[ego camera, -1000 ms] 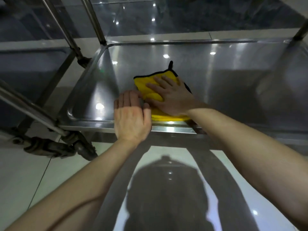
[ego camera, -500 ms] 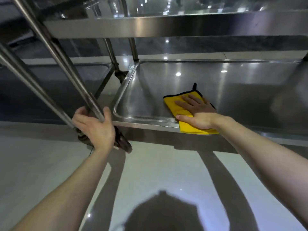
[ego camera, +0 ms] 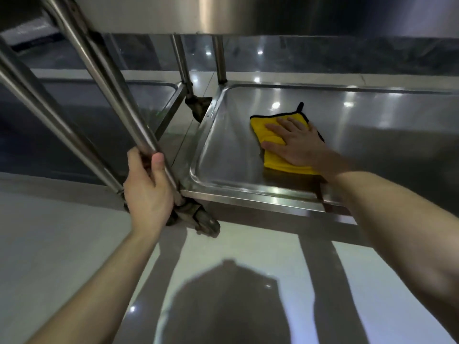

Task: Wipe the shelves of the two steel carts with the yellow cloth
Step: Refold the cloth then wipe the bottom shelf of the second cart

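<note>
Closest to me lay the pale glossy floor [ego camera: 62, 232], with my own dark shadow [ego camera: 223, 306] spread across it between my two bare forearms. My left hand [ego camera: 149, 184] was wrapped round the front corner post [ego camera: 119, 95] of the right-hand steel cart, thumb and fingers curled about the tube low down, just above the grimy caster [ego camera: 201, 219] under that corner. A second tube, the left cart's post [ego camera: 49, 115], ran just beside it and ended behind my knuckles.

Past the raised front rim was the right cart's bottom shelf [ego camera: 223, 150], a shallow steel tray catching spots of ceiling light. The yellow cloth [ego camera: 273, 157] lay folded on it, in the front left part of the tray, apart from the left rim and near the front one; it had black edging and a small black loop at its far corner. My right hand [ego camera: 295, 142] lay flat on top of the cloth, fingers straight and a little spread, pointing left, pressing it against the steel rather than gripping it.

Further back stood two rear posts [ego camera: 219, 60], one to each cart, with another caster [ego camera: 197, 108] below the left one. The left cart's bottom shelf [ego camera: 149, 95] sat beyond my left hand, and the next shelf up [ego camera: 273, 13] hung over everything
</note>
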Tool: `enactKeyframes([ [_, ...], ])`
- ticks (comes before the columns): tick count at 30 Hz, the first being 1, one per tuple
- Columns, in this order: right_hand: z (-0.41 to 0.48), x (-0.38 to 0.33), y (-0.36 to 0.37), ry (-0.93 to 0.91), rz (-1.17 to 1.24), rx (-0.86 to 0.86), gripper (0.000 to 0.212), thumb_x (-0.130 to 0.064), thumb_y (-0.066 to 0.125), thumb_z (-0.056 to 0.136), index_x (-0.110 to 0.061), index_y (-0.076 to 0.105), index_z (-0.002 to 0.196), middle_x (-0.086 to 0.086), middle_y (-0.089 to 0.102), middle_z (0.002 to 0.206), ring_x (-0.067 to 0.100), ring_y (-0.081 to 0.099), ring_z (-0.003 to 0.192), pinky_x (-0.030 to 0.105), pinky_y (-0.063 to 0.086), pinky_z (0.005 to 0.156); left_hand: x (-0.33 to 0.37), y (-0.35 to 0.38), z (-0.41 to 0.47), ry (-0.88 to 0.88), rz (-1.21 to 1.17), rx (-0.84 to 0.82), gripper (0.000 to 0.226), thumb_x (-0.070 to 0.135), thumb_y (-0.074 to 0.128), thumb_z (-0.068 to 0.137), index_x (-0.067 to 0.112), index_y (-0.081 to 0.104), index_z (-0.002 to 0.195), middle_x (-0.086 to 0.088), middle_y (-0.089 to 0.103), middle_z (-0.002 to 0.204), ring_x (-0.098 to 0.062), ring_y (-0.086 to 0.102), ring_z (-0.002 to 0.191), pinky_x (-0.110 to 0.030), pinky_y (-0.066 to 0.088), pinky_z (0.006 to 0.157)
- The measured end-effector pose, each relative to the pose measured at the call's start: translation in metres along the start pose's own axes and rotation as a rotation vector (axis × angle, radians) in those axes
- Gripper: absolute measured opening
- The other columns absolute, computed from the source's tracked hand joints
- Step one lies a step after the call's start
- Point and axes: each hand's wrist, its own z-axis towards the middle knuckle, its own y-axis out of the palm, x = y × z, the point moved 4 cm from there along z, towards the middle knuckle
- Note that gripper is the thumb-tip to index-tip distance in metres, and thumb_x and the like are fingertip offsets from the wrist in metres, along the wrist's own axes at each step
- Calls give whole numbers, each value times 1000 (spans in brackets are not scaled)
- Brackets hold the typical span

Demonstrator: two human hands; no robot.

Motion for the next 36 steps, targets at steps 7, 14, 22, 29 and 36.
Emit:
enactKeyframes([
  [7, 91, -73, 5, -69, 1, -11, 96, -101, 11, 82, -55, 8, 166, -7, 6, 180, 26, 2, 167, 71, -2, 127, 1, 0, -6, 39, -51, -23, 25, 47, 53, 112, 23, 52, 115, 13, 61, 84, -7, 63, 76, -26, 50, 66],
  [14, 55, -137, 14, -204, -32, -58, 91, -96, 9, 88, -52, 3, 168, -7, 0, 181, 25, -3, 166, 68, -4, 127, 4, 8, 1, 49, -78, -26, 22, 48, 59, 109, 28, 51, 112, 11, 61, 80, -5, 64, 72, -11, 44, 63],
  [22, -73, -133, 23, -267, 8, -83, 89, -98, 18, 88, -56, 8, 166, -12, 1, 180, 17, -6, 166, 66, -5, 129, 22, 27, -2, 38, -43, -44, 22, 55, 57, 105, 36, 46, 103, 12, 57, 74, -11, 61, 69, -37, 48, 65],
  [29, -124, -135, 10, -318, -289, -13, 85, -53, 71, 97, -29, 26, 164, 11, 35, 163, 41, 32, 151, 62, 43, 112, 37, 33, -2, 1, -80, -156, 24, 49, 66, 104, 30, 52, 109, 18, 63, 80, 5, 62, 74, -30, 46, 71],
  [36, -149, -151, -42, -339, -285, -118, 51, -15, 69, 93, -23, 50, 140, 11, 56, 120, 39, 60, 108, 40, 40, 73, 50, 17, 12, -136, 10, -440, 40, 44, 75, 98, 25, 61, 131, 19, 69, 101, -17, 71, 108, -31, 49, 91],
])
